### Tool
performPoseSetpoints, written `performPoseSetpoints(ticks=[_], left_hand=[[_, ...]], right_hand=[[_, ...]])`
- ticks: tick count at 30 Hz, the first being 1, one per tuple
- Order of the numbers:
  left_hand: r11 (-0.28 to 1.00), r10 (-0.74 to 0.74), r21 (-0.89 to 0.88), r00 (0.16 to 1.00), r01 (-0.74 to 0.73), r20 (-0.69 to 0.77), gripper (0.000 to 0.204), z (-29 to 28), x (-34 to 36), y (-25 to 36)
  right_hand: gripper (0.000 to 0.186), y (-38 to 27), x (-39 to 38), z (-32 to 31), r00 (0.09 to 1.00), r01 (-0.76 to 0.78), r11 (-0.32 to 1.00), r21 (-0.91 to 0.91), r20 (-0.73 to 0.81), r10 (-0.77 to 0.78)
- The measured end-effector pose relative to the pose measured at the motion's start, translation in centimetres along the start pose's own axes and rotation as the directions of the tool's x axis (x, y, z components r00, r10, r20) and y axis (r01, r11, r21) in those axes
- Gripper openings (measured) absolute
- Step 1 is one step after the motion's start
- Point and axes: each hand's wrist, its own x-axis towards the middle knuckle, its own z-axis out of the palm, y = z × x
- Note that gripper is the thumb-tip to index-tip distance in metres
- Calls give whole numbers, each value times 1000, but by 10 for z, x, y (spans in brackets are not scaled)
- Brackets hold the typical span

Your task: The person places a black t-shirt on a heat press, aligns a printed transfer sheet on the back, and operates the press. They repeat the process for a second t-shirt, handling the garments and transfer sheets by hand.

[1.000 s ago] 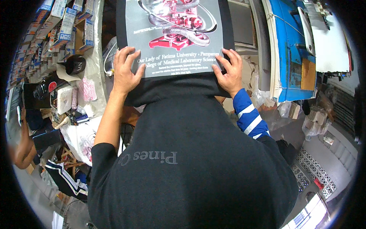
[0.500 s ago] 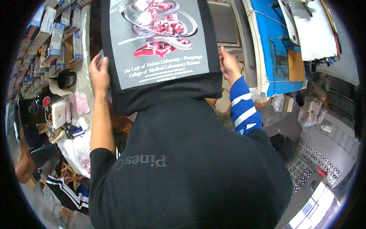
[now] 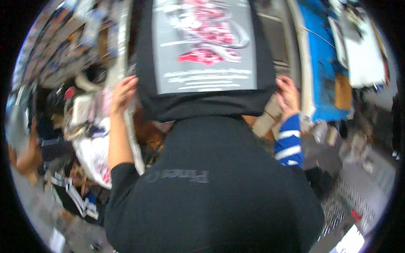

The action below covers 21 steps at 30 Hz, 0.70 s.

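Note:
A black shirt [image 3: 192,104] lies spread in front of me, its near hem drooping in loose folds. On it sits a grey printed panel [image 3: 173,63] with a red and white design and rows of pale lettering, blurred by motion. My left hand [image 3: 123,95] pinches the shirt's left edge near the lower corner, fingertips closed on the cloth. At the opposite edge, my right hand [image 3: 288,96] holds the cloth between thumb and fingers; a blue and white striped band covers that forearm. What supports the shirt underneath is hidden.
Shelves of small boxes [image 3: 63,38] fill the far left. Nearer on that side are a cap [image 3: 95,74] and a white printed cloth [image 3: 90,156]. Part of another person's arm [image 3: 29,156] shows at the left rim. A blue bench [image 3: 322,55] stands at right, cardboard [image 3: 265,124] below.
The whole view has shifted, so hands and shirt appear further right. The left hand appears lower and its fingers meet the shirt's edge; the shirt lies straighter between both hands.

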Motion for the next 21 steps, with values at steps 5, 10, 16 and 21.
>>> performPoseSetpoints(ticks=[5, 10, 16, 21], left_hand=[[984, 51, -174, 996, -37, 73, 36, 13, -8, -2], [983, 88, -169, 994, -75, 67, 21, 12, -3, -15], [864, 52, 503, 992, 11, -111, 24, 11, -2, -79], [780, 142, 606, 987, -156, 71, 27, -1, -17, -152]], right_hand=[[17, -4, -14, 27, 969, 133, 887, -443, -129, -210], [23, -96, -66, 23, 252, 490, -208, -846, 366, -896], [70, -236, -55, -63, 457, -95, -50, -994, 1, -889], [87, -259, -39, -77, 641, -364, -154, -919, -127, -757]])
